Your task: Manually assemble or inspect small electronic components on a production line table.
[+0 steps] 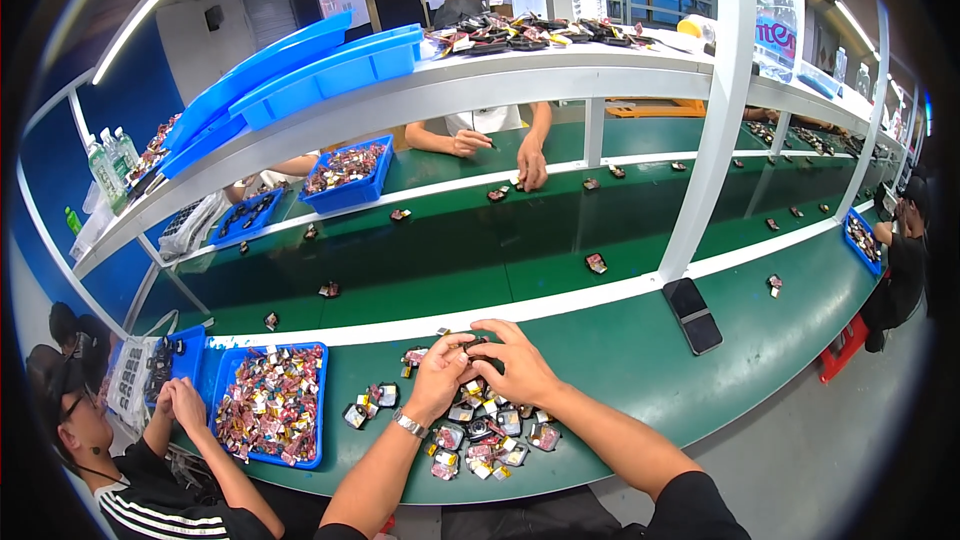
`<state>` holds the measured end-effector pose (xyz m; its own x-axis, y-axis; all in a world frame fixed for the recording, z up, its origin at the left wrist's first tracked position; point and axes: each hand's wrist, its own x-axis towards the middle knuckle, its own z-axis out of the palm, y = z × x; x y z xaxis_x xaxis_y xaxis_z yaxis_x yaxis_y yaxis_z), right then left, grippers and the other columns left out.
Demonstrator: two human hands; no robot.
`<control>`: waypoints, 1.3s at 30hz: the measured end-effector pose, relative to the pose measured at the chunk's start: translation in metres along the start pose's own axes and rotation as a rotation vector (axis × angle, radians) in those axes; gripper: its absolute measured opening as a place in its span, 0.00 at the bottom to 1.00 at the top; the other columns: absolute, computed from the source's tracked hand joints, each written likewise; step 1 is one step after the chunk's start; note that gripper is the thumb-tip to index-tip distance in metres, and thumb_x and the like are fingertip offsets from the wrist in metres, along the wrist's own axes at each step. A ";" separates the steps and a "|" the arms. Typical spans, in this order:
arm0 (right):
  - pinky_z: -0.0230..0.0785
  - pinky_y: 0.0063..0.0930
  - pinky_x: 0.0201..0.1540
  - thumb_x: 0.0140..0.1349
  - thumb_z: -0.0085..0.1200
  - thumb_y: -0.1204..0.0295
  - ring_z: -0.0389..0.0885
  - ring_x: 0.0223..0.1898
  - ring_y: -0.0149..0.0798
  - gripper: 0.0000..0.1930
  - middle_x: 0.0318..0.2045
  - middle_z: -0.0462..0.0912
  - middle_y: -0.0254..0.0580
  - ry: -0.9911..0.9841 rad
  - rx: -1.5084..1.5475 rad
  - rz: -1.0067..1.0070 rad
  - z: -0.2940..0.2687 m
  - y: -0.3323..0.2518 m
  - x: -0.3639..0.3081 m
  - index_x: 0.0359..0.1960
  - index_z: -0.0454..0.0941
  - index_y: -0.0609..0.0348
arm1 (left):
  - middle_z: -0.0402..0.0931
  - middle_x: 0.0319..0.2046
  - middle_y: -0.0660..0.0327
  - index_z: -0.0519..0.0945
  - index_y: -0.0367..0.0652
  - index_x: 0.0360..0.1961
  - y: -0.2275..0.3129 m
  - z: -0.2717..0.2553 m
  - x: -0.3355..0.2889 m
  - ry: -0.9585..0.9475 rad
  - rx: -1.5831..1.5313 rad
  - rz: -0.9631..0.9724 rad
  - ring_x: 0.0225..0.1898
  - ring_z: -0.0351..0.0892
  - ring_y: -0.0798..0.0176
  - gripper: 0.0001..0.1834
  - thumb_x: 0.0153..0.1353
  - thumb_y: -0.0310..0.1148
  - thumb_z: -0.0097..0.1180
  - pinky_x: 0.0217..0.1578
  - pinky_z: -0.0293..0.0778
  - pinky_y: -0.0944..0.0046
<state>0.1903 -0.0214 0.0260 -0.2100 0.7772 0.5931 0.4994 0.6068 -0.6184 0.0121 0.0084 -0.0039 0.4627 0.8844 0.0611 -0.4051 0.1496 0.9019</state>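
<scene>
My left hand [441, 378] and my right hand [516, 368] meet over the near edge of the green conveyor bench. Their fingers are closed around a small black part [478, 344], which they mostly hide. Just below them lies a loose pile of small electronic assemblies [482, 440], with dark housings, reddish wiring and white and yellow bits. A few similar pieces [383, 395] sit left of my left wrist, and one more lies partly behind my left hand.
A blue bin [322, 420] full of such parts stands to my left, beside a seated co-worker [90, 440]. Right of my hands lies a black phone [692, 316]. A white post [706, 120] carries the overhead shelf. Across the belt [460, 275], another person's hands [530, 162] handle parts.
</scene>
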 end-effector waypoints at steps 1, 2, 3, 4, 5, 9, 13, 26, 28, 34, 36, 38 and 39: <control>0.69 0.39 0.58 0.53 0.61 0.76 0.72 0.57 0.48 0.10 0.54 0.76 0.43 0.029 -0.001 0.007 0.001 0.004 -0.001 0.39 0.84 0.57 | 0.77 0.52 0.53 0.67 0.38 0.57 -0.001 0.000 0.000 0.019 -0.004 -0.020 0.52 0.79 0.61 0.16 0.70 0.25 0.47 0.53 0.79 0.60; 0.70 0.39 0.56 0.53 0.61 0.76 0.72 0.56 0.47 0.10 0.53 0.76 0.43 0.057 0.000 0.019 0.000 0.003 -0.002 0.38 0.83 0.57 | 0.77 0.52 0.54 0.67 0.38 0.58 0.000 0.003 -0.002 0.038 -0.009 -0.045 0.52 0.79 0.60 0.16 0.70 0.26 0.47 0.53 0.79 0.60; 0.73 0.36 0.51 0.52 0.62 0.77 0.76 0.50 0.46 0.10 0.47 0.78 0.42 0.117 -0.039 -0.034 -0.001 0.001 0.000 0.37 0.83 0.58 | 0.77 0.51 0.56 0.66 0.39 0.58 -0.001 0.003 -0.002 0.026 -0.018 -0.039 0.51 0.80 0.61 0.16 0.70 0.26 0.47 0.52 0.79 0.60; 0.73 0.36 0.51 0.52 0.62 0.77 0.76 0.50 0.46 0.10 0.47 0.78 0.42 0.117 -0.039 -0.034 -0.001 0.001 0.002 0.37 0.83 0.58 | 0.77 0.51 0.56 0.66 0.39 0.58 0.000 0.003 -0.001 0.027 -0.018 -0.039 0.51 0.80 0.61 0.16 0.70 0.26 0.47 0.52 0.79 0.60; 0.74 0.35 0.48 0.52 0.62 0.77 0.77 0.47 0.45 0.09 0.44 0.78 0.41 0.123 -0.048 -0.042 0.000 0.001 0.003 0.37 0.82 0.58 | 0.78 0.50 0.56 0.66 0.39 0.58 0.001 0.003 -0.001 0.031 -0.015 -0.047 0.50 0.80 0.62 0.16 0.70 0.26 0.47 0.52 0.79 0.60; 0.75 0.34 0.41 0.51 0.63 0.78 0.78 0.40 0.43 0.08 0.36 0.77 0.38 0.167 -0.126 -0.087 0.004 0.000 0.004 0.34 0.81 0.58 | 0.78 0.46 0.59 0.66 0.39 0.59 0.001 0.001 -0.001 0.046 -0.031 -0.049 0.49 0.80 0.63 0.17 0.70 0.25 0.46 0.52 0.79 0.60; 0.75 0.34 0.39 0.51 0.63 0.78 0.78 0.41 0.42 0.08 0.36 0.77 0.38 0.138 -0.208 -0.177 0.002 -0.005 0.005 0.34 0.81 0.58 | 0.78 0.45 0.60 0.66 0.39 0.59 0.004 0.003 -0.001 0.060 -0.055 -0.047 0.48 0.80 0.63 0.17 0.70 0.24 0.45 0.52 0.79 0.60; 0.76 0.32 0.40 0.55 0.61 0.75 0.78 0.40 0.41 0.06 0.38 0.78 0.37 0.133 -0.319 -0.108 0.012 0.005 0.000 0.36 0.82 0.57 | 0.78 0.44 0.60 0.67 0.39 0.57 0.000 0.011 0.001 0.098 -0.011 -0.042 0.46 0.81 0.63 0.15 0.70 0.24 0.46 0.51 0.80 0.58; 0.77 0.33 0.41 0.56 0.61 0.74 0.79 0.41 0.42 0.07 0.40 0.79 0.38 0.122 -0.357 -0.136 0.012 0.001 0.000 0.37 0.82 0.57 | 0.78 0.44 0.60 0.67 0.38 0.57 -0.002 0.008 0.001 0.100 -0.018 -0.025 0.46 0.81 0.64 0.15 0.70 0.24 0.46 0.51 0.80 0.58; 0.77 0.38 0.48 0.53 0.61 0.71 0.79 0.48 0.48 0.15 0.51 0.78 0.49 0.061 -0.318 -0.123 0.022 0.004 0.006 0.44 0.80 0.60 | 0.77 0.51 0.53 0.65 0.37 0.60 0.000 -0.003 0.001 0.139 0.018 0.016 0.49 0.80 0.63 0.18 0.69 0.22 0.46 0.50 0.79 0.60; 0.76 0.37 0.49 0.53 0.60 0.72 0.79 0.49 0.49 0.16 0.51 0.78 0.50 0.035 -0.312 -0.153 0.023 0.016 0.025 0.45 0.80 0.60 | 0.76 0.54 0.50 0.63 0.36 0.63 0.001 -0.007 0.007 0.233 0.052 0.067 0.51 0.79 0.60 0.21 0.70 0.23 0.45 0.51 0.79 0.60; 0.75 0.39 0.48 0.53 0.59 0.73 0.80 0.44 0.50 0.12 0.47 0.80 0.50 0.108 -0.351 -0.101 0.029 0.042 0.055 0.39 0.80 0.61 | 0.75 0.54 0.48 0.65 0.35 0.61 0.006 -0.010 0.009 0.321 0.241 0.285 0.50 0.80 0.59 0.18 0.71 0.25 0.43 0.49 0.80 0.63; 0.75 0.41 0.48 0.52 0.59 0.73 0.80 0.42 0.51 0.10 0.44 0.81 0.48 0.095 -0.377 -0.020 0.028 0.058 0.069 0.37 0.79 0.61 | 0.76 0.54 0.48 0.67 0.34 0.59 0.007 -0.019 0.009 0.355 0.315 0.352 0.48 0.81 0.59 0.16 0.71 0.24 0.43 0.46 0.80 0.65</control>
<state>0.1809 0.0722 0.0169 -0.1527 0.7360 0.6596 0.7735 0.5045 -0.3838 -0.0015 0.0259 -0.0057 0.0289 0.9589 0.2821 -0.2077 -0.2703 0.9401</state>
